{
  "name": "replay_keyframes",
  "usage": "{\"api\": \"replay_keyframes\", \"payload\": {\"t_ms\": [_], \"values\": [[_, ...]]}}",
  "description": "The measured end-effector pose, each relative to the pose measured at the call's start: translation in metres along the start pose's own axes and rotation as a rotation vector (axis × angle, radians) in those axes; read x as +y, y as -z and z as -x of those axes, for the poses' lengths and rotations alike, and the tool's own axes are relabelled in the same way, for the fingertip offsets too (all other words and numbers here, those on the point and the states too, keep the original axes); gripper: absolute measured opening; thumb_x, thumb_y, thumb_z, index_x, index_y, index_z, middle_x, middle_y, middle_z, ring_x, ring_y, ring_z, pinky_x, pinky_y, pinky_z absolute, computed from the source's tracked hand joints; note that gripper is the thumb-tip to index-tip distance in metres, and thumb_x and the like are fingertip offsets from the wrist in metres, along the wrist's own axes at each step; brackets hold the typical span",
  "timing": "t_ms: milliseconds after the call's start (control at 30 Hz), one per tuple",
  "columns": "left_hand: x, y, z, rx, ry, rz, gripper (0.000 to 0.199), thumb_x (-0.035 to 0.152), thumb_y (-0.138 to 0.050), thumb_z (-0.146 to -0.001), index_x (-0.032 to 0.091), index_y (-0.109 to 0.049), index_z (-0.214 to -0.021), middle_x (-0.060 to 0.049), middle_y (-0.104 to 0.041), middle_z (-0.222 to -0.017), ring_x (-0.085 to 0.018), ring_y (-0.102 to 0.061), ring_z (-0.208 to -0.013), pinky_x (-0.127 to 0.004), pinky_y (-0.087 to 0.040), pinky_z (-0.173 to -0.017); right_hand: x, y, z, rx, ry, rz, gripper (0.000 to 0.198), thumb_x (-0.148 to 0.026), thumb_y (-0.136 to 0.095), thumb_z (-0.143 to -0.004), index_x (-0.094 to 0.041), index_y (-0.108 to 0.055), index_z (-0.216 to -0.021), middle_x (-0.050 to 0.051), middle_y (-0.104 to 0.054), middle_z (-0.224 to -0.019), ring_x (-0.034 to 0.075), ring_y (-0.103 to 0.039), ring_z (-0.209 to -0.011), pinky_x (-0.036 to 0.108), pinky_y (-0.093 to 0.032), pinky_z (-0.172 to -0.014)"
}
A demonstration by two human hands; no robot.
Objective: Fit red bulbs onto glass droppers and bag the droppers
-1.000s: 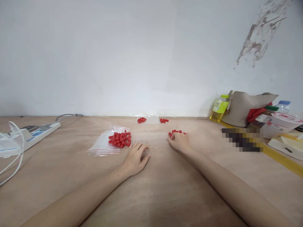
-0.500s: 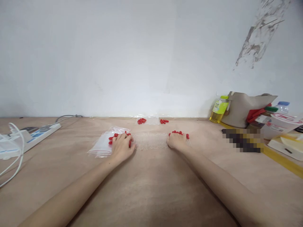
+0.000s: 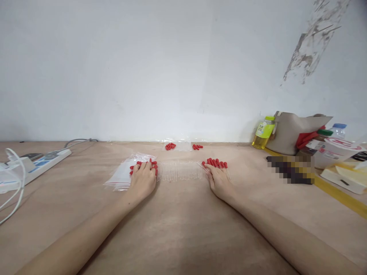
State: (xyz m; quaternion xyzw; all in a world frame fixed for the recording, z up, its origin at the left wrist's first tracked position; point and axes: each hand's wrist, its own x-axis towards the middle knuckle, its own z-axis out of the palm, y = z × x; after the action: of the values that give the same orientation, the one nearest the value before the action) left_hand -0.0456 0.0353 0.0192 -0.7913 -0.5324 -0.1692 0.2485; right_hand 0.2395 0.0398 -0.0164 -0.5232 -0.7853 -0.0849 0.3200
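My left hand (image 3: 143, 178) rests over a pile of red rubber bulbs (image 3: 132, 168) on clear plastic bags (image 3: 117, 179). Its fingers are curled together, the tips hidden among the bulbs, so what they grip cannot be made out. A long row of thin glass tubes (image 3: 177, 171) lies side by side between my hands. At the row's right end, my right hand (image 3: 220, 181) pinches a slim glass tube (image 3: 203, 166) between thumb and fingers, tilted across the row's end. Tubes topped with red bulbs (image 3: 217, 163) lie just beyond that hand.
Near the wall, two small heaps of red bulbs (image 3: 170, 146) lie by a clear bag (image 3: 184, 146). At left is a white power strip (image 3: 51, 164) with cables. At right stand a yellow drink bottle (image 3: 263, 132), a grey bag (image 3: 286, 133) and a cup (image 3: 332, 152).
My right hand has turned and lifted off the bulb-topped tubes, uncovering them, and now pinches a tube. My left hand has shifted slightly left, its fingers drawn closer together over the bulbs.
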Motion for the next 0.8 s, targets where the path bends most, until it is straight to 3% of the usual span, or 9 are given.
{"api": "replay_keyframes", "payload": {"t_ms": [133, 267, 367, 600, 800], "values": [[0.018, 0.013, 0.001, 0.029, -0.029, 0.039, 0.015, 0.015, -0.04, -0.08, 0.016, -0.054, -0.077, -0.009, -0.051, -0.084, -0.027, -0.045, -0.086, -0.042, -0.031, -0.074, -0.002, -0.003, 0.014, 0.005, 0.039, -0.089, 0.027, -0.016, -0.03, -0.087, -0.017, -0.05, -0.104, 0.009, -0.06, -0.095, 0.02, -0.053, -0.087, 0.032, -0.034, -0.077], [0.043, 0.016, 0.01, -0.052, -0.16, 0.361, 0.011, 0.018, -0.044, -0.079, 0.018, -0.054, -0.083, -0.005, -0.052, -0.083, -0.022, -0.047, -0.082, -0.036, -0.035, -0.074, -0.009, 0.001, 0.018, -0.035, 0.069, -0.137, 0.021, -0.015, -0.031, -0.086, -0.018, -0.051, -0.092, 0.006, -0.058, -0.088, 0.019, -0.052, -0.081, 0.031, -0.036, -0.072], [0.053, 0.009, 0.018, -0.148, -0.176, 0.574, 0.015, 0.011, -0.041, -0.076, 0.017, -0.052, -0.083, -0.004, -0.052, -0.081, -0.018, -0.049, -0.078, -0.03, -0.039, -0.07, -0.012, 0.006, 0.019, -0.063, 0.101, -0.144, 0.02, -0.019, -0.031, -0.087, -0.018, -0.05, -0.091, 0.006, -0.057, -0.086, 0.018, -0.052, -0.08, 0.03, -0.036, -0.069], [0.061, -0.006, 0.017, -0.121, -0.122, 0.723, 0.017, 0.026, -0.049, -0.079, 0.018, -0.059, -0.091, -0.004, -0.053, -0.084, -0.016, -0.052, -0.074, -0.028, -0.041, -0.068, -0.015, 0.005, 0.02, -0.092, 0.209, -0.12, 0.026, -0.026, -0.033, -0.089, -0.022, -0.055, -0.102, 0.004, -0.062, -0.087, 0.016, -0.054, -0.079, 0.03, -0.033, -0.074], [0.061, -0.008, 0.015, -0.072, -0.117, 0.804, 0.019, 0.024, -0.041, -0.087, 0.019, -0.059, -0.091, -0.003, -0.055, -0.085, -0.016, -0.052, -0.081, -0.028, -0.041, -0.073, -0.021, 0.006, 0.022, -0.084, 0.251, -0.142, 0.022, -0.025, -0.037, -0.088, -0.02, -0.058, -0.093, 0.003, -0.064, -0.083, 0.014, -0.055, -0.074, 0.03, -0.03, -0.073]]}}
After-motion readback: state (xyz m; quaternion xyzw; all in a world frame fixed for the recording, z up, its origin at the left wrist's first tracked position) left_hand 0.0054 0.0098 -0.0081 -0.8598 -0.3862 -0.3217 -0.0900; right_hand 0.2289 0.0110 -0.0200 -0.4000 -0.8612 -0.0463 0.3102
